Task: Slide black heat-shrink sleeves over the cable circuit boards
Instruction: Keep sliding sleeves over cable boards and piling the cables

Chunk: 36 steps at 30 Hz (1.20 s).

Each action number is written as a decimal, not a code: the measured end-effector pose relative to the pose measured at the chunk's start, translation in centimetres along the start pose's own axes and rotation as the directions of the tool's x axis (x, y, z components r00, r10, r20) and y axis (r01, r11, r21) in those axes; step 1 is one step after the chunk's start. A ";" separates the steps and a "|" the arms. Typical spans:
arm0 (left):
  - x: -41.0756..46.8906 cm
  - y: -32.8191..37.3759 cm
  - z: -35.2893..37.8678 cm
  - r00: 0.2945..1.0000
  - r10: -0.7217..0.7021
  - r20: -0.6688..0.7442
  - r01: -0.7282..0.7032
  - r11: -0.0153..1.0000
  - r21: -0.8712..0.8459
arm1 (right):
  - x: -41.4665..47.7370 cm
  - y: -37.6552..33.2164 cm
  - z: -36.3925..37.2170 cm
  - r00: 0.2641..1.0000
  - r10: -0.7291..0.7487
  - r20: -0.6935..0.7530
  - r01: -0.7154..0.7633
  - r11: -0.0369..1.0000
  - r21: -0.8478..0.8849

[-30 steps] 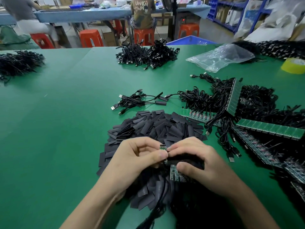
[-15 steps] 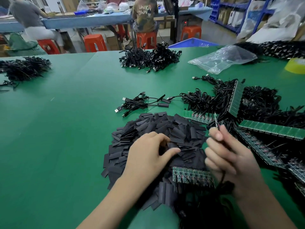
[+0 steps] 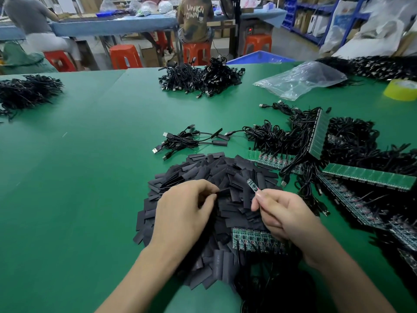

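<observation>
Over the sleeve pile (image 3: pixel 203 170), left hand (image 3: pixel 182 213) pinching 1 sleeve (image 3: pixel 223 192), right hand (image 3: pixel 282 213) pinching 1 circuit board (image 3: pixel 252 184), just apart.

Only "UNKN OWN" reads clearly, pale letters on two lines across the back of a shirt (image 3: pixel 195 16) beyond the far edge of the table (image 3: pixel 90 154); faint marks on one sleeve (image 3: pixel 218 260) are perhaps print.

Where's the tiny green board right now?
In the head view, the board is pinched in the right hand, right of centre, poking up over the sleeve pile, across from the left hand pinching a sleeve.
</observation>
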State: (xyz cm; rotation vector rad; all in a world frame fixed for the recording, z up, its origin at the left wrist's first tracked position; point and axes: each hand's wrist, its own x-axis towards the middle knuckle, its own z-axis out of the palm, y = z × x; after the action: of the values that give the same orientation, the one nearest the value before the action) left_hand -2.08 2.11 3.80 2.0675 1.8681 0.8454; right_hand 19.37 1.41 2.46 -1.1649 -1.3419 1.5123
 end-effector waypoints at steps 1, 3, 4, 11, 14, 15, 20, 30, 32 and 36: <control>-0.2 -0.3 -0.3 0.999 -0.002 0.039 0.007 0.991 -0.134 | 0.0 0.3 0.3 0.999 -0.031 -0.030 0.029 0.998 -0.059; -0.8 -0.8 -0.6 0.991 0.023 0.133 0.033 0.916 -0.400 | 0.1 0.9 1.1 0.991 -0.107 -0.077 0.091 0.979 -0.182; -1.1 -0.8 -0.6 0.986 0.046 0.161 0.036 0.881 -0.471 | 0.2 1.1 1.4 0.989 -0.128 -0.077 0.109 0.971 -0.212; -2.6 -1.4 1.1 0.961 0.266 -0.071 -0.274 0.908 -0.316 | 0.2 1.4 2.7 0.983 -0.160 -0.089 0.136 0.964 -0.231; -2.8 -1.6 1.7 0.931 0.327 -0.165 -0.357 0.909 -0.215 | 0.1 1.5 3.2 0.978 -0.202 -0.062 0.178 0.946 -0.271; -2.8 -1.7 1.7 0.930 0.314 -0.191 -0.353 0.909 -0.223 | 0.1 1.5 3.2 0.973 -0.222 -0.064 0.197 0.943 -0.267; -2.9 -2.5 1.4 0.958 0.205 -0.198 -0.265 0.897 -0.355 | 0.2 1.2 2.1 0.974 -0.194 -0.119 0.169 0.966 -0.195; -2.6 -3.0 1.6 0.963 0.182 -0.198 -0.249 0.882 -0.400 | -0.3 0.8 2.0 0.962 -0.272 -0.023 0.226 0.842 -0.490; -2.6 -3.0 1.6 0.964 0.181 -0.197 -0.247 0.884 -0.397 | -0.3 0.7 2.1 0.962 -0.271 -0.019 0.226 0.837 -0.499; -2.7 -3.0 1.7 0.965 0.185 -0.185 -0.243 0.897 -0.370 | -0.5 1.0 2.1 0.964 -0.267 0.005 0.229 0.818 -0.528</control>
State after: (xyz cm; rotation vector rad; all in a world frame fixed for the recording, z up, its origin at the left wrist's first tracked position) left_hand -3.74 0.37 0.16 2.0181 1.3960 1.3346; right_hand 17.47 0.26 1.62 -1.2879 -1.8485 0.9253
